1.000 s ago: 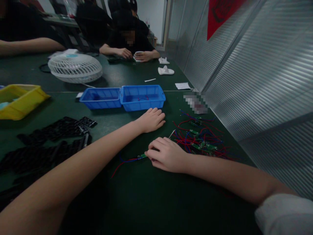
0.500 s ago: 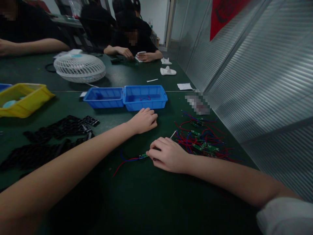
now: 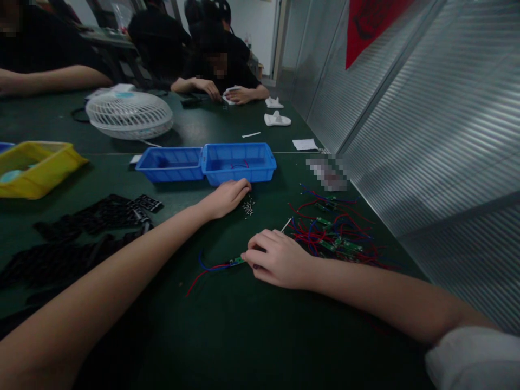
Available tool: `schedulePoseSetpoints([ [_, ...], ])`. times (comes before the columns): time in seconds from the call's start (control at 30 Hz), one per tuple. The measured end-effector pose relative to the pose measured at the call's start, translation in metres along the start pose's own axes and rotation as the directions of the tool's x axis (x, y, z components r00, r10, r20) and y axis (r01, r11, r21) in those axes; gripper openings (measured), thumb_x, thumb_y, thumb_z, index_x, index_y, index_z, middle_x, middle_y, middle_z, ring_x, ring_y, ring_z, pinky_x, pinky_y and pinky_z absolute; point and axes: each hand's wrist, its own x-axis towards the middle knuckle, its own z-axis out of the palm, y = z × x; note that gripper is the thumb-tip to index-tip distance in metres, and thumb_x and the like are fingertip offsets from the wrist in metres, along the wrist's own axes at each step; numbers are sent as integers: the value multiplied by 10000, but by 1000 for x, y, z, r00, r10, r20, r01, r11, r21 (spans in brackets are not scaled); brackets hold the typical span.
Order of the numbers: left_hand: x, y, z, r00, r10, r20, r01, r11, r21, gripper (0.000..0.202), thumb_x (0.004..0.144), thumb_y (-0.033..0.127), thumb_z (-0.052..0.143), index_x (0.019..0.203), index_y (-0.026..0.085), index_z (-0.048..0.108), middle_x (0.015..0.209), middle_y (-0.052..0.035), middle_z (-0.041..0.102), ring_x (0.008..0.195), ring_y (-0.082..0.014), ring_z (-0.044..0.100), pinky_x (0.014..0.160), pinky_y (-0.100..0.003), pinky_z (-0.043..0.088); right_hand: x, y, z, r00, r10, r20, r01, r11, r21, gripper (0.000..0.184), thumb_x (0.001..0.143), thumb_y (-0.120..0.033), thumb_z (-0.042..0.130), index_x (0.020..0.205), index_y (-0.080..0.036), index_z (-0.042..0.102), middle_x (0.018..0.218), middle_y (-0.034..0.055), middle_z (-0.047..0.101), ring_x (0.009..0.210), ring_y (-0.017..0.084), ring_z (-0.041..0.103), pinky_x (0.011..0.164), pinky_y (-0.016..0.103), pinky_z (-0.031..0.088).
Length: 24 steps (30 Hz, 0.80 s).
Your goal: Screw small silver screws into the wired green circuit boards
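Observation:
My right hand (image 3: 277, 258) rests on the dark green table, fingers curled and pinching a small green circuit board (image 3: 236, 261) with red and blue wires (image 3: 207, 267) trailing left. My left hand (image 3: 226, 196) lies further back, just in front of the blue bins, fingers curled with the tips beside a small heap of tiny metal screws (image 3: 248, 206); whether it holds one I cannot make out. A thin metal tool (image 3: 286, 223) pokes out behind my right hand.
A pile of wired circuit boards (image 3: 333, 230) lies right of my right hand. Two joined blue bins (image 3: 207, 162), a yellow bin (image 3: 34, 168), black plastic parts (image 3: 89, 222) and a white fan grille (image 3: 129, 112) stand around. Other people work at the far end. A ribbed wall runs along the right.
My left hand has pulled back to the left and curled, uncovering the small heap of screws. My right hand stays on the circuit board.

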Motion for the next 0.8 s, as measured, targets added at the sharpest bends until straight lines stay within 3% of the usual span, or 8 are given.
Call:
schedulePoseSetpoints([
  [0.33, 0, -3, -5, 997, -24, 74, 30, 997, -72, 382, 987, 443, 312, 852, 193, 567, 806, -44, 607, 818, -213, 577, 790, -333, 449, 0, 0, 2, 1000, 10, 2, -10, 1000, 24, 189, 929, -282, 500, 1063, -194, 601, 1082, 68, 577, 963, 196, 501, 759, 316, 367],
  [0.53, 0, 4, -3, 998, -61, 9, 62, 994, -94, 393, 1013, 452, 229, 959, 185, 513, 891, -46, 624, 809, -187, 588, 764, -309, 462, 1, 0, 2, 1000, 17, 12, -18, 999, 38, 199, 938, -286, 484, 1068, -193, 603, 1089, 72, 571, 966, 192, 497, 763, 313, 370],
  [0.73, 8, 14, 14, 998, -42, -39, 44, 998, 34, 465, 884, 623, 483, 942, 162, 507, 924, -104, 594, 882, -276, 538, 826, -417, 423, 1, 0, 2, 1000, 16, -1, -16, 999, 34, 152, 932, -277, 493, 1007, -194, 596, 1071, 70, 567, 934, 182, 492, 751, 306, 368],
  [0.8, 9, 16, 17, 999, -26, -35, 27, 998, 56, 427, 884, 593, 505, 926, 168, 504, 930, -101, 591, 883, -273, 535, 823, -411, 423, 1, 0, 3, 1000, 14, -6, -14, 999, 30, 153, 930, -278, 495, 1009, -194, 595, 1073, 70, 566, 931, 183, 493, 750, 306, 368],
])
